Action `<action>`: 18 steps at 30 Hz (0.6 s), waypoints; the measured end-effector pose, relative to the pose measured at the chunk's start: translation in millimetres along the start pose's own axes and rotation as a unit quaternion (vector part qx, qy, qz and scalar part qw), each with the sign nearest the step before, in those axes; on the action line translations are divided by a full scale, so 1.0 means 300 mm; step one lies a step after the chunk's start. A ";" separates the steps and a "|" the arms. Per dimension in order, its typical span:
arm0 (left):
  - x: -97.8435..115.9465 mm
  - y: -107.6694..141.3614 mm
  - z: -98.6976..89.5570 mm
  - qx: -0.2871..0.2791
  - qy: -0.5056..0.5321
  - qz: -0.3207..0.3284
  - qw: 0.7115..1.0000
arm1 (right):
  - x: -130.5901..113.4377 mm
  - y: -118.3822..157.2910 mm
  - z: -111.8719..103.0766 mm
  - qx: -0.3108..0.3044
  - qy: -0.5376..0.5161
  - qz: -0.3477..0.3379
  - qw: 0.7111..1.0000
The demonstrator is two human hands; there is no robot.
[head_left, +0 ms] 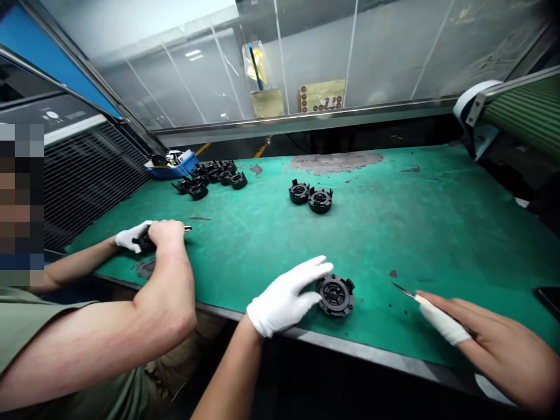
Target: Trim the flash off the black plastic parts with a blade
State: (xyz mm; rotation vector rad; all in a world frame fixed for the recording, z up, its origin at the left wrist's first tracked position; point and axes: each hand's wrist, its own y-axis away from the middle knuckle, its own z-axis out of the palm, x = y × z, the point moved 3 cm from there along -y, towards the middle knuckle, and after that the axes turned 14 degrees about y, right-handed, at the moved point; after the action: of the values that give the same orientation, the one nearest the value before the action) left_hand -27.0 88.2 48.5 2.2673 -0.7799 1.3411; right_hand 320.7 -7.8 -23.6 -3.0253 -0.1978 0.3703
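Near the bench's front edge, a round black plastic part lies on the green mat, its ribbed, spoked face up and a tab at its upper right. My left hand, in a white glove, grips its left side, thumb at the rim and fingers along the top edge. To the right, my right hand is closed around a slim knife with a thin pointed blade. A white cover wraps the thumb, and the palm hides most of the handle. The blade points left, apart from the part.
Two similar black parts stand mid-bench. Several more cluster at the back left beside a blue bin. At left, a co-worker's hands handle another part. A conveyor is at the far right.
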 end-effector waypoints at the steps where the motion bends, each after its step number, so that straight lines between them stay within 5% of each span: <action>1: -0.011 0.018 0.002 0.051 0.020 -0.012 0.998 | -0.021 -0.004 -0.004 -0.007 -0.014 0.001 1.000; 4: -0.053 0.053 0.077 0.177 0.060 -0.045 0.981 | -0.110 -0.052 -0.051 -0.057 -0.036 -0.013 0.998; 8: -0.084 0.024 0.229 0.238 0.023 -0.046 0.970 | -0.233 -0.174 -0.112 -0.097 -0.004 -0.073 0.993; 11: -0.094 -0.007 0.272 0.264 -0.005 -0.035 0.964 | -0.286 -0.249 -0.137 -0.112 0.055 -0.119 0.985; 15: -0.097 -0.013 0.271 0.270 -0.036 -0.036 0.961 | -0.257 -0.336 -0.154 -0.151 0.115 -0.136 0.972; 18: -0.084 -0.005 0.263 0.262 -0.042 -0.040 0.963 | -0.139 -0.408 -0.166 -0.147 0.166 -0.046 0.974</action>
State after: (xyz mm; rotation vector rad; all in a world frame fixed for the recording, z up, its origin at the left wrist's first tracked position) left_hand 16.7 50.0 -10.6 2.7356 -0.3777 1.5635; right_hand 278.6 103.8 46.8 -3.2859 -0.3957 -0.1915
